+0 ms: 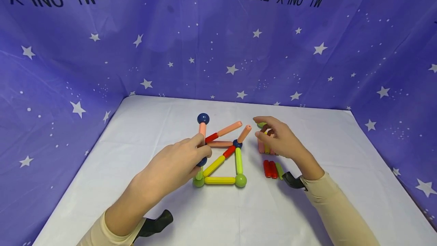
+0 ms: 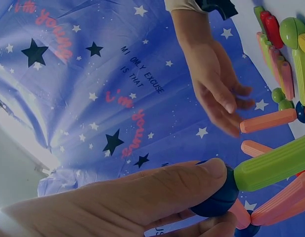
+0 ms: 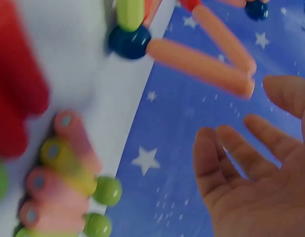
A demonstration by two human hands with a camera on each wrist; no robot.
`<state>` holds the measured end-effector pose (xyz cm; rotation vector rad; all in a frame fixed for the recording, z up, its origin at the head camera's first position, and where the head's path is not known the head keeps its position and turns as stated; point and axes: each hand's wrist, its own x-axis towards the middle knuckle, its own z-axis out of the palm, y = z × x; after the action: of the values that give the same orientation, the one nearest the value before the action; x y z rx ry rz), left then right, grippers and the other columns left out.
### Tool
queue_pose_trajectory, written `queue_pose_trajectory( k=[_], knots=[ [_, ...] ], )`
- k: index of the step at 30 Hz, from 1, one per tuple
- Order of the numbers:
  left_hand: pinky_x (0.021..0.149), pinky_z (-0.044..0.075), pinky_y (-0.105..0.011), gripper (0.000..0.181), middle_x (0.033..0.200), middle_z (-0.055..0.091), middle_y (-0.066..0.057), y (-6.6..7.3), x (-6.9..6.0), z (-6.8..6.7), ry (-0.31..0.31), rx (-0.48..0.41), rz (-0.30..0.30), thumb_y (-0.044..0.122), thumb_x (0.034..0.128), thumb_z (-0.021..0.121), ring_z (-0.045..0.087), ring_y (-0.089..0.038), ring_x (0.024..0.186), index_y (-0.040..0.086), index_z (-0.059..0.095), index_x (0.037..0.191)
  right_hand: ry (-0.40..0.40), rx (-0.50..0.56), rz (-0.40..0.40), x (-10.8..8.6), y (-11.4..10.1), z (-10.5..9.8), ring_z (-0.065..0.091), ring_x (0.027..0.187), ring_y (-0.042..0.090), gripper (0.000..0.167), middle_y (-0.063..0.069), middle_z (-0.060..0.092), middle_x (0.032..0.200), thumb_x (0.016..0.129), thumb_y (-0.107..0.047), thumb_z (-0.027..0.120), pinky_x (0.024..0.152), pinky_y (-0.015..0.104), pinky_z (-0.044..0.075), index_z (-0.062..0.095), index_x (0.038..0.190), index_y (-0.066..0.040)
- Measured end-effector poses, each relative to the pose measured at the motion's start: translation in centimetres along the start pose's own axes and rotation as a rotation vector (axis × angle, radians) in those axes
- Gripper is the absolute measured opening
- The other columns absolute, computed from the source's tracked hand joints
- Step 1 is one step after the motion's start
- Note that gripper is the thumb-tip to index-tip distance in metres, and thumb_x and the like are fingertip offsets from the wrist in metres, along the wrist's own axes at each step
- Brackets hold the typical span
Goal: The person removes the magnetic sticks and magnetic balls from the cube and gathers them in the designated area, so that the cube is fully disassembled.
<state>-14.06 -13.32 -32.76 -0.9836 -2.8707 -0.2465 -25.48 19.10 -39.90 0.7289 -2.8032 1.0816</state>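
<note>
My left hand (image 1: 170, 168) pinches a dark blue ball (image 2: 219, 197) between thumb and fingers. A green rod (image 2: 276, 165) runs from that ball into a frame of coloured rods and balls on the table. In the head view the frame has a yellow rod (image 1: 220, 180) at its near side, a green ball (image 1: 241, 180) at a corner, and a blue ball (image 1: 203, 118) at the far left. One salmon rod (image 1: 244, 134) rises from another blue ball (image 1: 237, 144). My right hand (image 1: 281, 139) hovers right of the frame, fingers loosely bent, holding nothing.
Beneath my right hand lies a row of pink and yellow rods (image 3: 61, 192), with green balls (image 3: 108, 190) at its far end. Nearer lie red rods (image 1: 271, 169) and a green rod (image 1: 280, 171). A purple star-printed curtain (image 1: 218, 48) surrounds the white table (image 1: 136, 124).
</note>
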Motion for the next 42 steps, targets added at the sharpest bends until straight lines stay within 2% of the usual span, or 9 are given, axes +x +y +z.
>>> queue_pose_trajectory(
  k=[4,9,11,17,27,30,35,38,42],
  knots=[
    [0.062,0.048,-0.025,0.03,0.096,0.051,0.004,-0.1,-0.1,0.2,0.029,-0.02,0.017,0.01,0.0755,0.084,0.051,-0.011,0.076,0.019,0.067,0.099,-0.064,0.009,-0.101,0.6,-1.0,0.9,0.055,0.092,0.012,0.045,-0.006,0.057,0.118,0.092,-0.024,0.068,0.076,0.035,0.052,0.055,0.135,-0.026],
    [0.062,0.05,-0.028,0.03,0.099,0.053,0.003,-0.1,-0.1,0.5,0.075,-0.032,0.047,0.007,0.074,0.083,0.053,-0.013,0.075,0.017,0.066,0.096,-0.072,-0.04,-0.127,0.2,-1.3,1.7,0.053,0.071,0.016,0.027,-0.001,0.056,0.094,0.087,-0.014,0.074,0.058,0.03,0.048,0.061,0.11,-0.018],
    [0.062,0.049,-0.027,0.03,0.099,0.053,0.003,-0.1,-0.1,0.4,0.071,-0.031,0.047,0.007,0.0742,0.083,0.052,-0.013,0.075,0.017,0.066,0.097,-0.073,-0.088,-0.13,-0.1,-1.3,1.8,0.051,0.067,0.016,0.02,-0.002,0.056,0.087,0.086,-0.013,0.075,0.056,0.028,0.046,0.063,0.101,-0.015],
    [0.062,0.047,-0.025,0.031,0.097,0.051,0.003,0.1,0.1,0.1,0.036,-0.018,0.031,0.009,0.0758,0.083,0.05,-0.011,0.075,0.018,0.067,0.1,-0.088,-0.274,-0.172,-1.0,-0.6,1.9,0.051,0.069,0.01,0.013,-0.005,0.062,0.088,0.085,-0.01,0.076,0.058,0.024,0.047,0.073,0.097,-0.012],
    [0.062,0.048,-0.026,0.03,0.097,0.053,0.003,-0.2,-0.3,0.3,0.072,-0.026,0.028,0.005,0.0749,0.082,0.051,-0.011,0.076,0.018,0.066,0.098,-0.145,-0.329,-0.128,-2.1,0.3,3.2,0.054,0.076,0.008,0.014,-0.008,0.065,0.088,0.085,-0.012,0.076,0.066,0.026,0.049,0.074,0.098,-0.011],
    [0.061,0.048,-0.026,0.03,0.097,0.053,0.003,-0.2,-0.4,0.3,0.074,-0.025,0.028,0.005,0.0748,0.082,0.051,-0.011,0.075,0.017,0.066,0.098,-0.087,-0.309,-0.095,-2.4,0.5,2.5,0.053,0.075,0.011,0.014,-0.008,0.064,0.085,0.083,-0.013,0.078,0.065,0.028,0.048,0.074,0.096,-0.012],
    [0.061,0.048,-0.026,0.03,0.096,0.052,0.003,-0.2,-0.4,0.3,0.078,-0.026,0.036,0.005,0.0749,0.082,0.052,-0.012,0.075,0.017,0.067,0.098,0.106,-0.285,0.011,-3.0,1.9,0.3,0.053,0.072,0.016,0.014,-0.002,0.064,0.084,0.086,-0.016,0.077,0.061,0.032,0.047,0.073,0.098,-0.01],
    [0.061,0.048,-0.027,0.03,0.096,0.052,0.003,-0.2,-0.4,0.3,0.079,-0.025,0.042,0.006,0.0749,0.082,0.052,-0.012,0.075,0.017,0.067,0.098,0.183,-0.294,0.124,-3.4,3.1,-1.2,0.053,0.069,0.021,0.016,0.004,0.065,0.084,0.091,-0.019,0.071,0.059,0.034,0.045,0.07,0.102,-0.007],
    [0.06,0.047,-0.026,0.03,0.095,0.051,0.003,-0.2,-0.3,0.3,0.073,-0.02,0.046,0.007,0.0756,0.082,0.051,-0.012,0.075,0.017,0.066,0.098,0.236,-0.321,0.319,-4.2,4.8,-2.6,0.056,0.074,0.027,0.022,0.013,0.066,0.091,0.095,-0.02,0.063,0.061,0.038,0.046,0.066,0.108,-0.003]
  ],
)
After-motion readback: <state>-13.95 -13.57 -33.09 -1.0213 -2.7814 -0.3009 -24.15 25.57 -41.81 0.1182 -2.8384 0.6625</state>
